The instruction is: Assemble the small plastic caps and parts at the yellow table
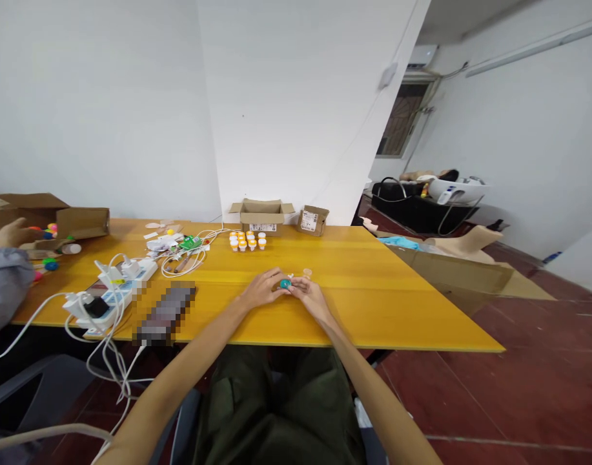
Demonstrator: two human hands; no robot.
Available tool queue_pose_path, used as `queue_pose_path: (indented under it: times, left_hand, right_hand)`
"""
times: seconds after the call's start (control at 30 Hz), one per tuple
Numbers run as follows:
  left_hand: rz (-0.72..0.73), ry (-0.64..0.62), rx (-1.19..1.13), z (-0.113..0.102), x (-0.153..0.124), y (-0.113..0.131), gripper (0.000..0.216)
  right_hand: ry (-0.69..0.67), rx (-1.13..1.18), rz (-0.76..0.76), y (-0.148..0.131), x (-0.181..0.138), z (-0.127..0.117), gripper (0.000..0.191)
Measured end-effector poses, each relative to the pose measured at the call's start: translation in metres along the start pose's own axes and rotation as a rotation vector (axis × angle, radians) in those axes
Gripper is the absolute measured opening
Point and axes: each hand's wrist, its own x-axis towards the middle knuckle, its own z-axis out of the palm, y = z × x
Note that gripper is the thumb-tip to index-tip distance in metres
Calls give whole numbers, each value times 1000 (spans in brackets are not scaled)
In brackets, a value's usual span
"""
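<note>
Two hands at a yellow-brown worktop (383, 297), told from left to right; clock directions are taken about the teal piece, twelve o'clock pointing away from the wearer.

Between nine and ten o'clock, at the far left, a co-worker's hand (13, 234) is near an open cardboard carton (86, 223). At nine o'clock lies a white power strip (122, 294) with chargers and trailing cables; between it and the wearer's left forearm, toward half past eight, lies a dark phone (168, 311), its surface pixelated. At ten o'clock a green packet (190, 243) lies among small items and white cable. Toward eleven o'clock small white-and-orange tubs (252, 245) stand grouped in rows before an open cardboard box (259, 218).

The left hand (261, 289), at nine o'clock, has its thumb and fingers clamped on the teal piece (285, 283), which lies between the two hands near the worktop's front edge. At two o'clock a pale disc (307, 274) lies just beyond the right hand (310, 296). That hand, toward four o'clock, brings its fingertips close to the piece; whether they grip it cannot be told. A small carton (313, 221) stands at one o'clock.
</note>
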Motion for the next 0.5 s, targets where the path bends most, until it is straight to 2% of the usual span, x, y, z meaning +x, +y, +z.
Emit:
queue_pose_path:
  times: [0.3, 0.5]
  left_hand:
    - [25, -24, 11, 0, 0, -1, 32]
    - [60, 130, 25, -4, 1, -2, 25]
  right_hand:
    - [27, -1, 15, -4, -2, 2, 28]
    - [158, -99, -22, 0, 0, 1, 12]
